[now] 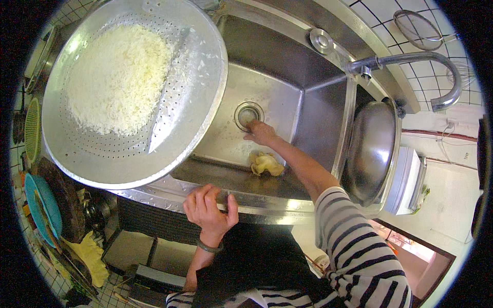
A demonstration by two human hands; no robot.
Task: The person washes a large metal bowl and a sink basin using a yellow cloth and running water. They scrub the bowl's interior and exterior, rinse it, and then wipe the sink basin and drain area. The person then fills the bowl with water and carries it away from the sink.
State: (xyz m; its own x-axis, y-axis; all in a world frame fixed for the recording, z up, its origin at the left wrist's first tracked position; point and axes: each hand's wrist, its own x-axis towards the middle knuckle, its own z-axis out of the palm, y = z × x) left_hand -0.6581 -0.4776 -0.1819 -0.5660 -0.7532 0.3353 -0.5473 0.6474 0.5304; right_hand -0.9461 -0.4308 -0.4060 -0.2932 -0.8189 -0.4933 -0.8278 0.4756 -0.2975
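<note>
My right hand (262, 133) reaches down into the stainless steel sink basin (269, 92), fingertips at the near edge of the round drain (249, 114). Whether the fingers grip anything there cannot be seen. A crumpled yellowish cloth (265, 163) lies in the basin just below that wrist. On the sink's wet front rim (265, 208) rests my left hand (211, 210), fingers bent over the edge and thumb apart, with no loose object in it. To its upper left, a large perforated metal colander (210, 115) holds a heap of white rice (119, 81) and covers the basin's left side.
A curved faucet (420, 57) stands at the right, with a round metal sink stopper (321, 41) on the back ledge. Beside the basin leans a big metal bowl (371, 150). A mesh strainer (418, 30) hangs on the tiles. At left are a blue plastic basket (44, 208) and a yellow-green one (32, 129).
</note>
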